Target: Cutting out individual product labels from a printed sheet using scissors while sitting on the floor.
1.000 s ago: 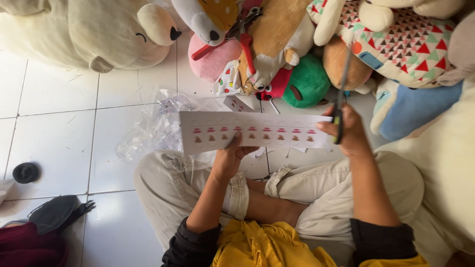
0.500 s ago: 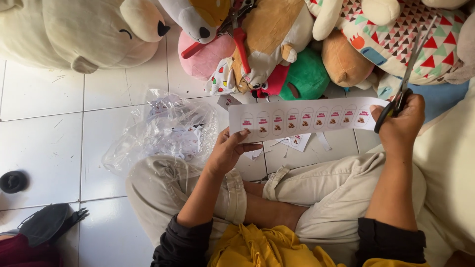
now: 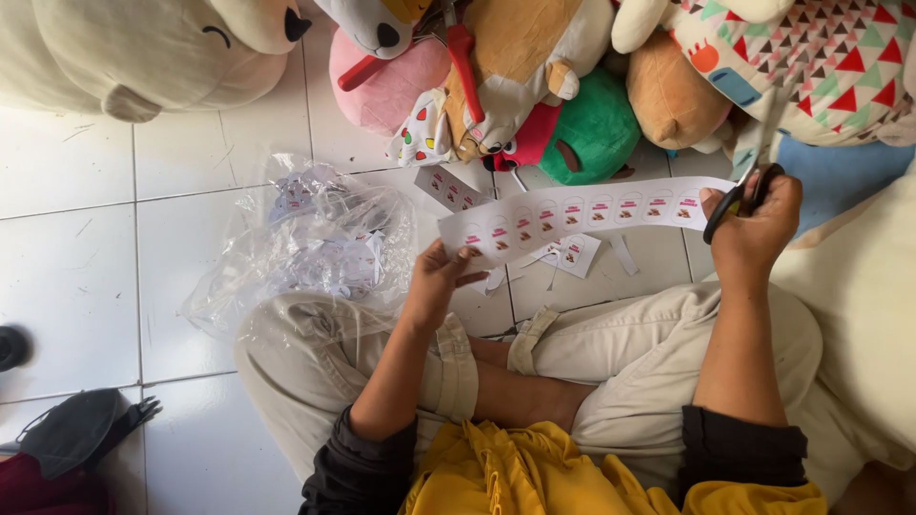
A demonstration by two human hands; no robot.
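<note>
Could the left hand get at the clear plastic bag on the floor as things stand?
Probably yes, but not freely: the left hand pinches one end of the paper strip, so it would have to let go first. The plastic bag lies just beside it on the tiled floor, with nothing between them.

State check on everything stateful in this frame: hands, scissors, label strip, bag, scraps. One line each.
left hand: pinching the strip's left end
right hand: fingers through the scissors' handles, touching the strip's right end
scissors: held, blades pointing up, blurred; open or shut unclear
paper label strip: held up flat between both hands, uncut along its row
clear plastic bag: crumpled on the floor, cut labels inside
paper offcuts: loose on the tile
</note>
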